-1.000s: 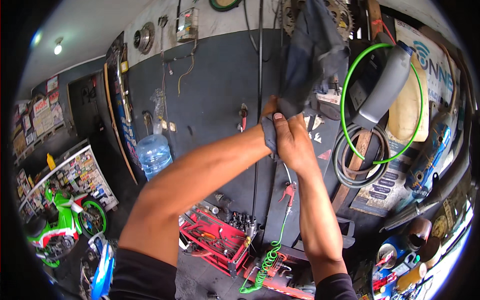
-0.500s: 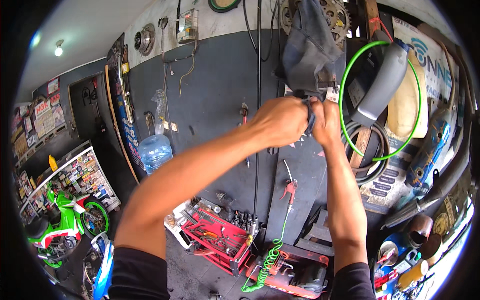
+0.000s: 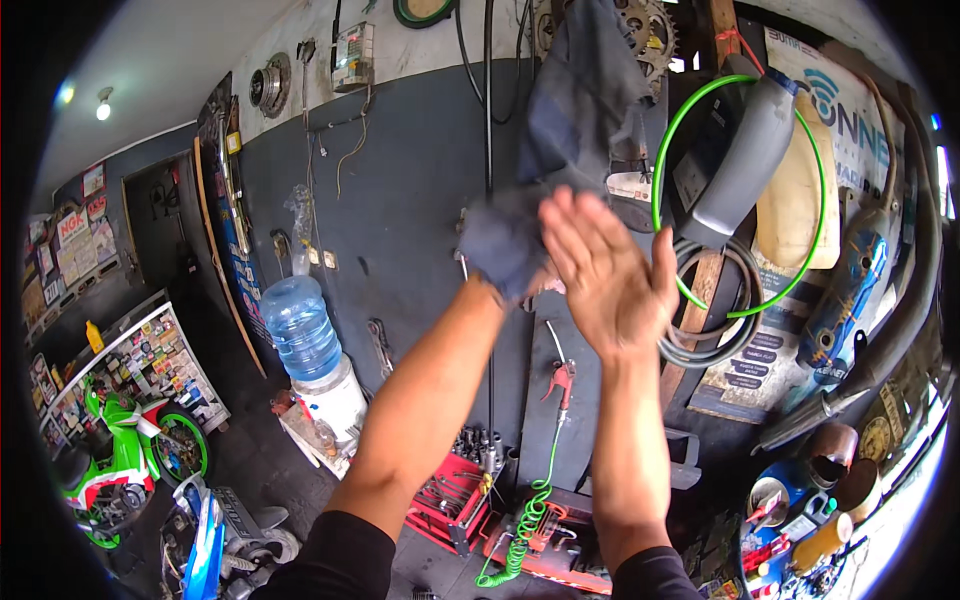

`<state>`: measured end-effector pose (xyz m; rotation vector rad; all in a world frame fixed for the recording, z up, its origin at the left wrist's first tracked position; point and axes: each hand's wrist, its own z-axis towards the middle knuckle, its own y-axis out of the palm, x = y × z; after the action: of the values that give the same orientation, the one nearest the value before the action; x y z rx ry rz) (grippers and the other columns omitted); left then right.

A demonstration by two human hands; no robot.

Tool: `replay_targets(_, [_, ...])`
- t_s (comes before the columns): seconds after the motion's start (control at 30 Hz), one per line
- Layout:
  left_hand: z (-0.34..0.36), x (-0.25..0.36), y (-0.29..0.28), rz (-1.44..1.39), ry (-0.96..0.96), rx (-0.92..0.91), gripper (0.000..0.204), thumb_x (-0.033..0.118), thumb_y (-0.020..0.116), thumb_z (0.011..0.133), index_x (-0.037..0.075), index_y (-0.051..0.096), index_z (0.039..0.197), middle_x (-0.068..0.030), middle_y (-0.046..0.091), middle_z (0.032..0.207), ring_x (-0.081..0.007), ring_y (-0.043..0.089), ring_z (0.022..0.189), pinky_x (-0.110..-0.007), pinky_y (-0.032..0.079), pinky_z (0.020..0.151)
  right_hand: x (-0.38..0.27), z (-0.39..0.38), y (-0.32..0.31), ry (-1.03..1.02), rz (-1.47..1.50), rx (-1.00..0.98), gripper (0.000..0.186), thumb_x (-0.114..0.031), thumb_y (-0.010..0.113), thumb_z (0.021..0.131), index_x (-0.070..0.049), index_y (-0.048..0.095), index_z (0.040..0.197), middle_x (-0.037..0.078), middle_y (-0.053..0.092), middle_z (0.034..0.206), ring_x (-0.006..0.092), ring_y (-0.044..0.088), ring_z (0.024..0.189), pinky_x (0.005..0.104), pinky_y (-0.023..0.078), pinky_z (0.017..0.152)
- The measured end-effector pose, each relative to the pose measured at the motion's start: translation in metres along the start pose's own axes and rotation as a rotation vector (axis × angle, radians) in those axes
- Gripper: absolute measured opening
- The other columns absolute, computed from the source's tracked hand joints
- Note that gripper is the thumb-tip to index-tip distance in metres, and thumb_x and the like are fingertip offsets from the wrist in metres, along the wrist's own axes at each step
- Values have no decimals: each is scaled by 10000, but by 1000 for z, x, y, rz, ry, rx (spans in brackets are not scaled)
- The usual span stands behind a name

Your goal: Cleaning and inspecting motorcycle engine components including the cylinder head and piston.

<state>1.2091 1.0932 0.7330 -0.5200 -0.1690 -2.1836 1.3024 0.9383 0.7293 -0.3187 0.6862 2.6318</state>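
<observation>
A dark grey cloth (image 3: pixel 580 100) hangs in front of a toothed metal sprocket (image 3: pixel 655 45) on the wall, its lower part blurred over my left hand (image 3: pixel 505 275). That hand's fingers are mostly hidden by the cloth. My right hand (image 3: pixel 610 280) is open beside it, palm facing me and fingers extended, with the fingertips near or against the fabric; contact is unclear. Just right of it hang a green hose loop (image 3: pixel 658 170), a grey bottle-like container (image 3: pixel 745 150) and coiled grey hoses (image 3: pixel 700 355).
A red air gun (image 3: pixel 560 385) hangs below on a green coiled hose. A red tool cart (image 3: pixel 445 515) and compressor (image 3: pixel 560 560) stand low. A water jug (image 3: pixel 300 330) and motorbikes (image 3: pixel 120 450) are left; cans (image 3: pixel 820 540) crowd the lower right.
My right hand has released its grip near my left and opened, palm toward me. My left hand has shifted left, with cloth covering more of it.
</observation>
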Motion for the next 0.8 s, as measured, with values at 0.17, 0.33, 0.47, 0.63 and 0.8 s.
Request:
replay_targets(0.17, [-14,21,77,-909,-528,-243,448,403,425,1003,21,560,1195,-129,680,1012,-253,683,888,-376,577,762,0,82,-51,-327,267,183,734,-532,474,935,46,401,1382,264,462,1390,420,391,1349,529,361,1104])
replay_targets(0.33, [-32,55,88,-709,-628,307,646,554,470,959,-44,572,1181,-172,667,1005,-262,682,841,-374,578,747,11,89,-43,-627,-951,584,268,-193,471,989,18,592,1103,146,635,959,263,662,800,341,543,773])
replay_targets(0.47, [-20,59,77,113,-397,439,616,451,469,983,-87,511,1282,-231,602,1218,-283,595,1126,-338,460,953,25,48,-83,-566,-2088,335,318,-190,543,940,-95,610,1236,150,593,1203,285,559,1103,380,431,947])
replay_targets(0.63, [2,52,40,207,-624,492,512,324,598,915,-132,587,1147,-225,643,1165,-286,607,1102,-402,492,886,19,15,-74,-373,-2443,-222,649,-113,607,769,53,437,1373,237,368,1464,381,337,1368,471,280,1133])
replay_targets(0.8, [-8,25,11,-745,-815,97,369,391,542,952,35,614,891,-88,644,835,-169,596,672,-277,485,566,12,12,-53,286,-459,6,419,-212,430,959,97,579,1199,173,715,931,266,705,817,339,567,768])
